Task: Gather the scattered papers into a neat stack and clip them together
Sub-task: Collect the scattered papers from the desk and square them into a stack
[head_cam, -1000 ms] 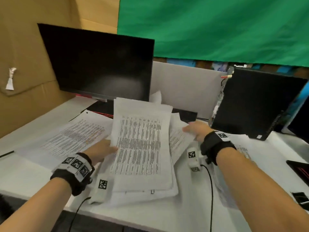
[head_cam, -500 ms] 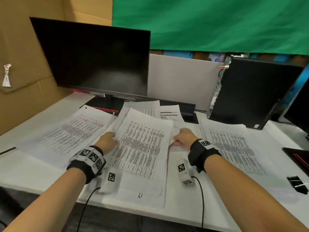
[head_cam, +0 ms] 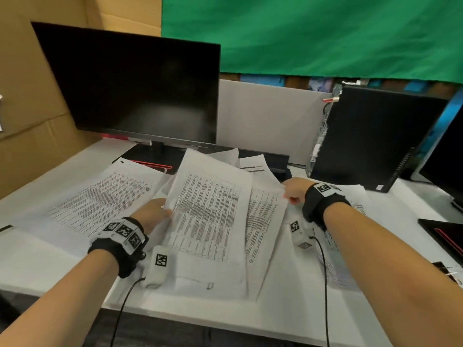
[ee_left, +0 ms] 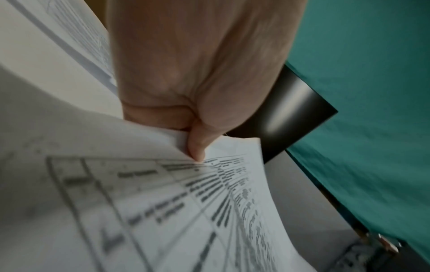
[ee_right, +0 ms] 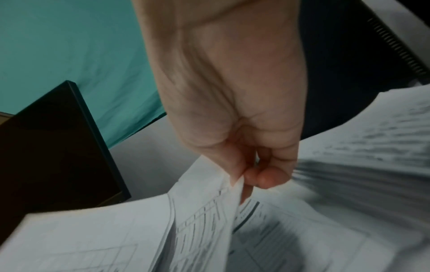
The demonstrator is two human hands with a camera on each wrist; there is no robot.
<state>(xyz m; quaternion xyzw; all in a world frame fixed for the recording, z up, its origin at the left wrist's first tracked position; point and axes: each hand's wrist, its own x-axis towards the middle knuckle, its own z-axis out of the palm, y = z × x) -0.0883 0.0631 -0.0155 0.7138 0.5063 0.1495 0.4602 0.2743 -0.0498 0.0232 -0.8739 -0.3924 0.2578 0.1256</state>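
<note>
Printed white papers lie spread over the white desk (head_cam: 37,261). My left hand (head_cam: 156,212) pinches the left edge of the top sheets of the middle pile (head_cam: 208,216), thumb on the printed side (ee_left: 197,147). My right hand (head_cam: 294,192) pinches the right edge of another sheet (head_cam: 263,214), lifted off the desk (ee_right: 235,185). One sheet (head_cam: 100,199) lies flat at the left. More sheets (head_cam: 350,251) lie under my right forearm. A black binder clip (head_cam: 448,271) sits at the right edge.
A dark monitor (head_cam: 135,91) stands behind the papers, its base (head_cam: 150,159) partly under them. A black computer case (head_cam: 375,136) stands at the back right. A dark flat device (head_cam: 446,234) lies at the right. Cardboard (head_cam: 32,108) walls the left side.
Half a second ago the middle pile lay flatter; now both hands have lifted sheets by their edges. My right hand has moved right and back, drawing its sheet up.
</note>
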